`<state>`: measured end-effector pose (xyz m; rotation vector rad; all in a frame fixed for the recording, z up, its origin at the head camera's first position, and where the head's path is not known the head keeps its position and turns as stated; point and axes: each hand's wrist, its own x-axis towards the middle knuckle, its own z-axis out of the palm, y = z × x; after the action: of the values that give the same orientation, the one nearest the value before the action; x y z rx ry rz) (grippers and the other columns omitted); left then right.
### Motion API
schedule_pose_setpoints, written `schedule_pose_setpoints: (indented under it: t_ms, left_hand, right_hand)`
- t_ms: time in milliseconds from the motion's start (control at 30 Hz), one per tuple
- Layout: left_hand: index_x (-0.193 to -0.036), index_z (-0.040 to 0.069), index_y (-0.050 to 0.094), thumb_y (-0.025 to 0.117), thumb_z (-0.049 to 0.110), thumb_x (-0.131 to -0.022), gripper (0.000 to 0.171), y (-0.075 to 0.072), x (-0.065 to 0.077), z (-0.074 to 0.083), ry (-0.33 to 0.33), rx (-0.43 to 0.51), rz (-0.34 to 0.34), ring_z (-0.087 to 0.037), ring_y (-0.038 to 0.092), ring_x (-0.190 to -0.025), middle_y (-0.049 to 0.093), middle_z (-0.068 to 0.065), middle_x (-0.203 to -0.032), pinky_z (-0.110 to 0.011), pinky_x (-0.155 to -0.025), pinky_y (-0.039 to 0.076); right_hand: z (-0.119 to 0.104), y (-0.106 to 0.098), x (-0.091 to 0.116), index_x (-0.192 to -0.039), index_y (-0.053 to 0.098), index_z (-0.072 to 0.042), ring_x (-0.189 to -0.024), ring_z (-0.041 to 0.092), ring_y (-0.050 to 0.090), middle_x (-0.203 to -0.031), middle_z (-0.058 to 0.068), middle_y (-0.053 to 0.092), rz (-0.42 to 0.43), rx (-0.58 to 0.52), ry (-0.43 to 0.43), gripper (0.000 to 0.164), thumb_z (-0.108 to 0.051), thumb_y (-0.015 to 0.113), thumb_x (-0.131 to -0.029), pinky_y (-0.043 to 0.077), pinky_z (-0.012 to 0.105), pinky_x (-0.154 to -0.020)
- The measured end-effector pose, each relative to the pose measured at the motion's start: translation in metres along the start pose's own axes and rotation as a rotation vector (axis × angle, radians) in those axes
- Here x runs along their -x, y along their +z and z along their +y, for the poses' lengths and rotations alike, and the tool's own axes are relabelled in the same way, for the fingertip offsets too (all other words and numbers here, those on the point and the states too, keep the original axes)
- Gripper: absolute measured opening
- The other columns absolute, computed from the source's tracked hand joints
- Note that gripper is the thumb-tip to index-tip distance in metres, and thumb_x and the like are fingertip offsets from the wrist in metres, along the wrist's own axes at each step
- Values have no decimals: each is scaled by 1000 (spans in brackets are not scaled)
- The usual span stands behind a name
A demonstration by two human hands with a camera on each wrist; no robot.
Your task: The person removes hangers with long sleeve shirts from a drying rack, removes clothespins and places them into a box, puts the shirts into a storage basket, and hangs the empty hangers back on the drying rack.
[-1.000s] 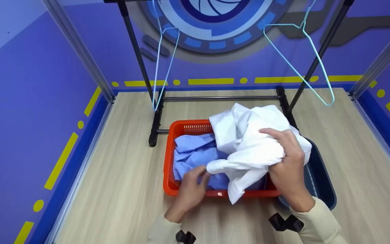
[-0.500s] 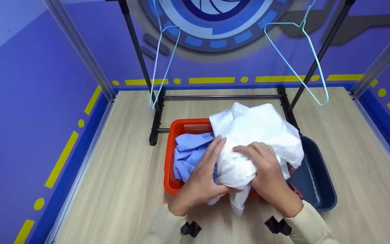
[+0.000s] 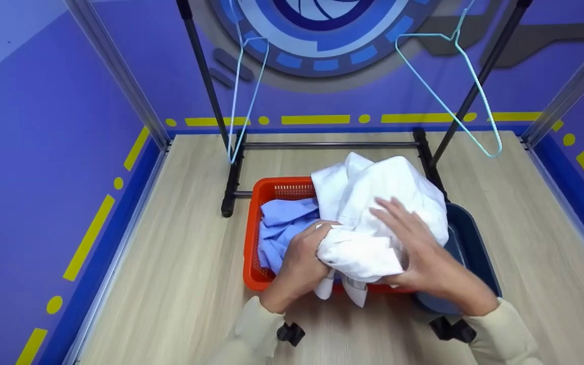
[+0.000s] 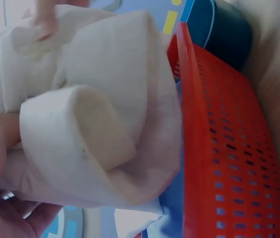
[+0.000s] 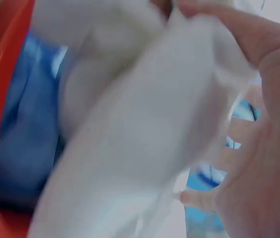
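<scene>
A bunched white shirt (image 3: 388, 185) lies over the right part of the red basket (image 3: 249, 243), its folded bands hanging past the front rim. My left hand (image 3: 302, 258) grips the gathered cloth at its left side. On the other side, my right hand (image 3: 426, 258) has its fingers spread, with the thumb touching the shirt. The right wrist view shows the right thumb (image 5: 258, 34) against the cloth. A rolled cuff or collar band (image 4: 50, 134) shows close up in the left wrist view. Blue cloth (image 3: 284, 218) sits inside the basket at left.
A dark blue tub (image 3: 474, 243) stands right beside the basket, partly hidden. Behind is a black rack (image 3: 233, 177) with a left hanger (image 3: 236, 101) and a right hanger (image 3: 479, 96). Blue panels enclose the wooden surface (image 3: 170, 253).
The left hand came from the basket's front up to the shirt and now grips it. The right hand has gone from holding the shirt to spread fingers, shifting right since half a second ago.
</scene>
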<state>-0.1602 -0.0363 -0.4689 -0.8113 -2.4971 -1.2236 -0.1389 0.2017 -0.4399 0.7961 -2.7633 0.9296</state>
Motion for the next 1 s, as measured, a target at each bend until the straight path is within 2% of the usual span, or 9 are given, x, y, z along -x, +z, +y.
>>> schedule_pose_setpoints:
  t_ms: [67, 233, 333, 567, 700, 767, 833, 900, 1000]
  left_hand:
    - [-109, 13, 63, 66, 8, -82, 27, -2, -1, 0, 23, 13, -16, -12, 64, -99, 68, 1, -109, -27, -94, 51]
    - [-109, 14, 64, 65, 9, -82, 28, -9, -4, 1, 41, 83, -42, -11, 65, -99, 69, 2, -109, -28, -93, 52]
    - [-110, 14, 64, 65, 11, -84, 27, -14, -7, 1, 64, 141, -65, -11, 65, -101, 70, 2, -110, -28, -94, 51]
    - [-115, 15, 67, 68, 15, -86, 29, -17, -15, 5, 175, 236, -246, -8, 65, -106, 71, 2, -113, -24, -98, 48]
    - [-114, 14, 67, 72, 14, -84, 30, -15, -17, 5, 196, 241, -322, -8, 63, -108, 70, 1, -115, -23, -99, 47]
    - [-113, 14, 66, 71, 11, -83, 30, -14, -17, 3, 197, 239, -329, -7, 61, -112, 69, 3, -118, -23, -101, 46]
    - [-112, 14, 64, 68, 2, -82, 33, -14, -16, 1, 195, 246, -336, -7, 58, -119, 65, 5, -125, -24, -105, 43]
    - [-114, 14, 61, 64, -4, -81, 38, -14, -15, 0, 205, 233, -357, -7, 50, -130, 58, 6, -136, -27, -110, 38]
    - [-122, 16, 56, 60, -11, -78, 51, -14, -13, -1, 221, 178, -414, -10, 35, -142, 41, 7, -152, -30, -114, 33]
  right_hand:
    - [12, -4, 1, -153, 24, -26, -150, 37, 9, -163, 3, 17, -42, 8, 47, 115, -36, 91, -60, 10, 73, -108]
    - [32, -7, 0, -156, 9, -29, -150, 39, -4, -165, 2, 1, -168, 74, 159, 128, -36, 92, -58, 1, 73, -110]
    - [41, -4, -2, -156, 4, -26, -150, 39, -5, -165, 4, -3, -177, 169, 181, 131, -46, 90, -59, 3, 72, -111]
    - [46, 11, -26, -156, 14, -20, -150, 39, 8, -164, 4, 10, 48, 367, 3, 95, -45, 69, -83, 13, 69, -111]
    - [45, 18, -39, -134, 52, -17, -144, 35, 31, -150, 3, 44, 91, 289, -54, 55, -33, 70, -85, 14, 69, -111]
    - [45, 21, -41, -112, 62, -13, -124, 32, 55, -125, 6, 65, 141, 244, -29, 31, -22, 71, -83, 28, 63, -108]
    - [45, 23, -41, -94, 59, -8, -94, 29, 66, -94, 8, 69, 231, 217, 13, 16, -11, 70, -81, 45, 52, -93]
    - [45, 23, -41, -87, 55, -5, -72, 25, 62, -75, 7, 61, 336, 179, 55, 15, -4, 67, -79, 48, 41, -73]
    - [44, 21, -42, -85, 50, -3, -67, 20, 54, -71, 6, 52, 458, 81, 103, 17, -1, 65, -78, 39, 30, -62]
